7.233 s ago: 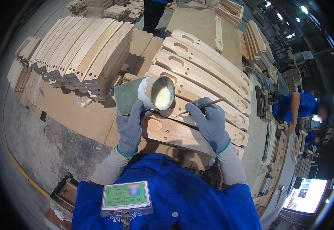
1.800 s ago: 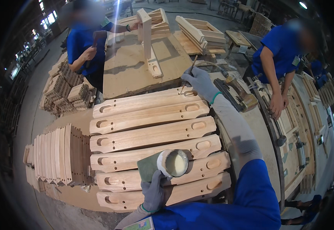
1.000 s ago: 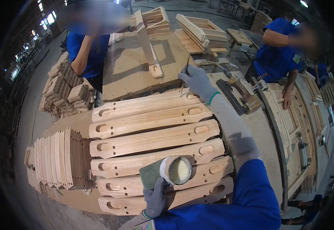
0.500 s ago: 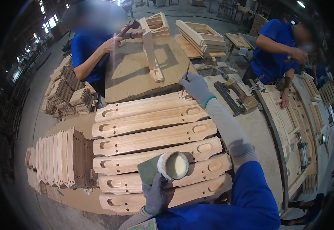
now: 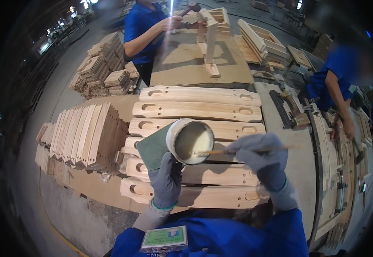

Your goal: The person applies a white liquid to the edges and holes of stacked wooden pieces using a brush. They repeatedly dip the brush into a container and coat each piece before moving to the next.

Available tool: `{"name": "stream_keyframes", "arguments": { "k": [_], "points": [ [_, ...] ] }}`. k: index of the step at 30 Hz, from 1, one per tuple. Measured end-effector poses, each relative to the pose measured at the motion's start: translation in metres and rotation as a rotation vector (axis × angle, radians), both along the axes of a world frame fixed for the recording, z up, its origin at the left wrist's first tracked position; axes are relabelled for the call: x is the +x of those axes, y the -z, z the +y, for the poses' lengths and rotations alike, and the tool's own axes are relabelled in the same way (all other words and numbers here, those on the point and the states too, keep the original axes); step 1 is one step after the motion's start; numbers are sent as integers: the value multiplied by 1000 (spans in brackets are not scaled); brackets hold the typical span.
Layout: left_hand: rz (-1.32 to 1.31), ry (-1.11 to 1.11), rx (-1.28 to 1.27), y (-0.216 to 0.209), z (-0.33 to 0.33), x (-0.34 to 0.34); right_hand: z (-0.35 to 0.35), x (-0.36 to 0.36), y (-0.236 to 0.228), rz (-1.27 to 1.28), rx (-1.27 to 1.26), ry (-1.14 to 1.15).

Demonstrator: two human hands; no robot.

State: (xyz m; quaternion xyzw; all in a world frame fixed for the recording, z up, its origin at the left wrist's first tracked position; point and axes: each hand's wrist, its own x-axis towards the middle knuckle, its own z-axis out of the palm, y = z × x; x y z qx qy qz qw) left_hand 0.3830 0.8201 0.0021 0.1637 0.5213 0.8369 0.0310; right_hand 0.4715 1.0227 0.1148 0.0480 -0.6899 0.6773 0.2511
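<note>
My gloved left hand point(image 5: 166, 182) is closed around a white cup point(image 5: 172, 139), tilted so the pale cream liquid point(image 5: 199, 138) inside shows. A flat dark green piece point(image 5: 152, 147) sticks out beside the cup, against the same hand; how it is held is hidden. My gloved right hand point(image 5: 265, 160) pinches a thin brush point(image 5: 220, 151), its tip inside the cup at the liquid. Beneath both hands lie several pale wooden rails point(image 5: 199, 109) in a row, each with oval slots and small round holes near its ends. The cup and hands cover parts of the middle rails.
Upright wooden pieces point(image 5: 79, 135) stand packed at the left, with stacked wood point(image 5: 98, 68) behind. Across the table, a person point(image 5: 141, 30) holds a hammer point(image 5: 190, 7) by a wooden frame point(image 5: 210, 40). A nail gun point(image 5: 295, 113) lies at right, near another person point(image 5: 334, 81).
My right hand has come back from the farthest rail to the cup, bringing the brush tip into it. The cup has risen closer to view. The view has shifted.
</note>
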Motion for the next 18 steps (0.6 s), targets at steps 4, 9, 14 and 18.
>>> {"name": "stream_keyframes", "arguments": {
  "k": [4,9,14,18],
  "points": [
    [56,-50,58,-15,-1,8,-18,11,15,74,108,-91],
    [204,-212,-169,1,-5,8,-27,31,9,101,759,-80],
    [306,-253,-278,22,5,4,-24,29,13,139,554,-20],
    [-59,24,58,1,30,3,-2,-8,25,59,-109,205]
  ]
}}
